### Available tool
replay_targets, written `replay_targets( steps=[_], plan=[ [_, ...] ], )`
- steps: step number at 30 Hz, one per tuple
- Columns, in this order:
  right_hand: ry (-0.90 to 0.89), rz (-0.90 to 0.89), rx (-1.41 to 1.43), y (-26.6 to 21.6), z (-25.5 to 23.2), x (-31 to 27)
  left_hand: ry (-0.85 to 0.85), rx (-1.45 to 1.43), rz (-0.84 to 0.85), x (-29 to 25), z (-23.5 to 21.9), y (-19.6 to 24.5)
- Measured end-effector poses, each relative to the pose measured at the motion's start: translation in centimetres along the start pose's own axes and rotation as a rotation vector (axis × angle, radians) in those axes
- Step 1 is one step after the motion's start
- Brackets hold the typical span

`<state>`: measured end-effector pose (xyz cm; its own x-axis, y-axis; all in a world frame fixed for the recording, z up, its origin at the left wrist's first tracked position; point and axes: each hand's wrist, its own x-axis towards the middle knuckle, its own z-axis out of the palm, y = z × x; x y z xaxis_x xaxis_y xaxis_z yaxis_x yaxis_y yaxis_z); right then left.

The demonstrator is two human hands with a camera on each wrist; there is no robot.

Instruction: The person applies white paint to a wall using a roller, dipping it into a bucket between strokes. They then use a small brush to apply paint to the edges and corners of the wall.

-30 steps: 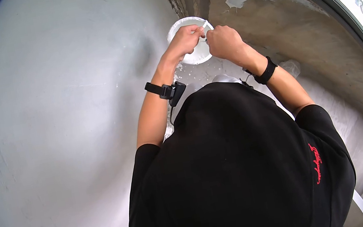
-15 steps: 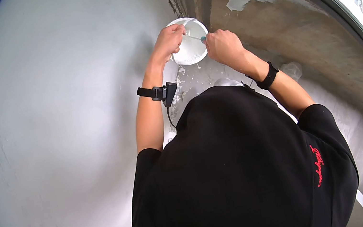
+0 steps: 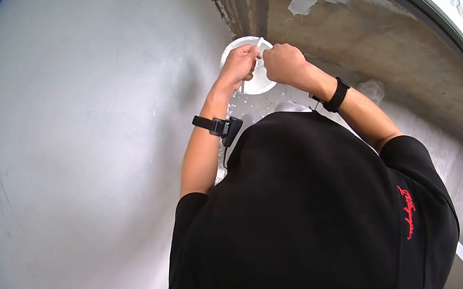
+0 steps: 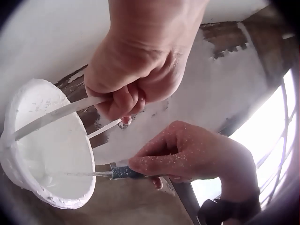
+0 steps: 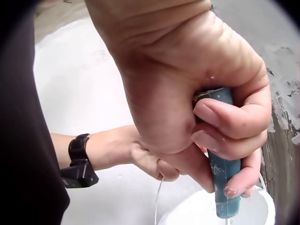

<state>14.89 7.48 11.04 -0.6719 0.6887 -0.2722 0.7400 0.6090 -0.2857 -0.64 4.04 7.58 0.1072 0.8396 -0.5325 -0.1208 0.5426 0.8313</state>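
My left hand (image 3: 239, 67) grips the pale bail handle (image 4: 58, 116) of a white bucket (image 3: 259, 88). In the left wrist view the bucket looks tilted, its rim crusted with white material. My right hand (image 3: 286, 63) wraps its fingers around the blue handle (image 5: 226, 171) of a tool. From that handle a thin metal shaft (image 4: 96, 174) reaches over the bucket's rim into its opening; the far end is hard to make out. White specks dot the right hand in the left wrist view. In the head view both hands are close together over the bucket.
A smooth grey-white wall (image 3: 74, 129) rises on the left. Bare brown, partly plastered wall (image 3: 342, 35) stands to the right, with a dark-framed window (image 3: 454, 0). White splatters lie on the floor below the bucket. A clear plastic bag (image 3: 372, 90) lies by the right wall.
The left hand swung left, away from the right hand, then came back beside it. The bucket now appears lower in the head view, nearer my body. The right hand keeps its hold on the tool.
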Motion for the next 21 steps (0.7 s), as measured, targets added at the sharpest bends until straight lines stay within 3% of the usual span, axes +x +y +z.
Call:
replay_targets(
  steps=[6, 8, 12, 14, 18, 21],
  plan=[
    [0.068, 0.061, 0.053, 1.0, 2.8, 0.1, -0.002, -0.218, -0.035, 0.3, -0.9, -0.8],
    [0.287, 0.064, 0.144, 1.4, 4.3, -0.5, 0.022, -0.19, 0.037, 0.0, -1.5, -0.9],
    [0.283, 0.03, 0.107, 1.8, 6.0, -2.2, 0.144, -0.097, 0.126, 0.4, -2.6, -1.6],
    [0.2, 0.068, 0.151, 1.5, 4.4, -4.2, 0.203, -0.045, 0.154, 0.3, -1.9, -1.3],
    [0.341, 0.078, 0.122, 1.0, 5.4, -6.1, 0.162, 0.19, 0.074, 0.4, 0.1, -0.8],
    [0.192, 0.159, 0.095, 0.0, 5.3, -7.1, 0.029, 0.326, 0.015, -1.9, 2.7, -1.6]
  ],
)
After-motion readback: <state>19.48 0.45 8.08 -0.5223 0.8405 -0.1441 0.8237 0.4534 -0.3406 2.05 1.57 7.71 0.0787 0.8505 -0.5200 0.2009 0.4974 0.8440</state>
